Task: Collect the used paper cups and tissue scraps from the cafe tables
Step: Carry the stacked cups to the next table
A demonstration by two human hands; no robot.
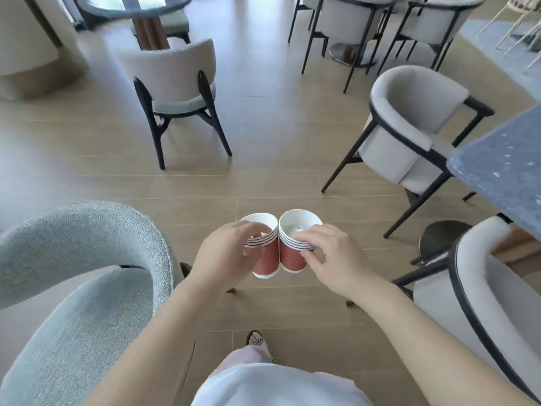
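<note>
- The left cup stack (267,260) and right cup stack (292,257) touch side by side above the floor (263,136).
- Left of the stacks: a curved armchair (87,230).
- Beyond them: a chair (175,83).
- Right of them: a table (503,159), a far armchair (409,127) and a near armchair (480,249).

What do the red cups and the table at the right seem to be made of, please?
The left cup stack and right cup stack look like matte paper: thin rolled rims, white insides. The table looks like blue-grey stone or terrazzo, pale-flecked; possibly laminate.
</note>
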